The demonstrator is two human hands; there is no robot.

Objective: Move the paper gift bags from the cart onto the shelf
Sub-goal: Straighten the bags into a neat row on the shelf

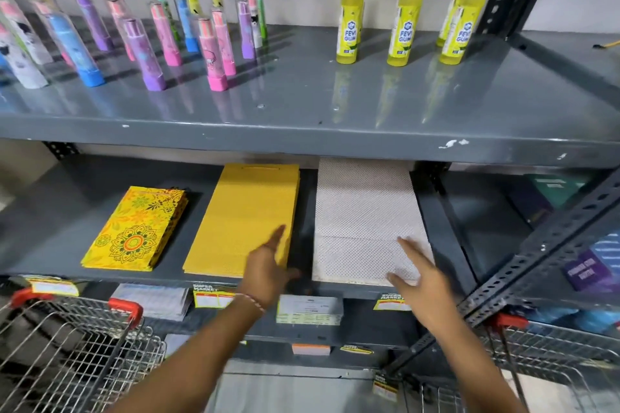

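Three flat stacks of paper gift bags lie on the grey middle shelf (60,225): a yellow floral-patterned stack (134,228) at the left, a plain yellow stack (245,211) in the middle and a white dotted stack (362,221) at the right. My left hand (268,268) is open, its fingertips resting on the near right corner of the plain yellow stack. My right hand (422,275) is open too, fingers spread over the near right part of the white stack. Neither hand holds a bag.
The top shelf (302,111) carries several coloured tubes (151,54) at the left and yellow gum bottles (402,17) at the right. A wire cart (77,345) with red corners stands at the lower left, another cart (553,352) at the lower right. A slanted metal brace (536,258) crosses the right side.
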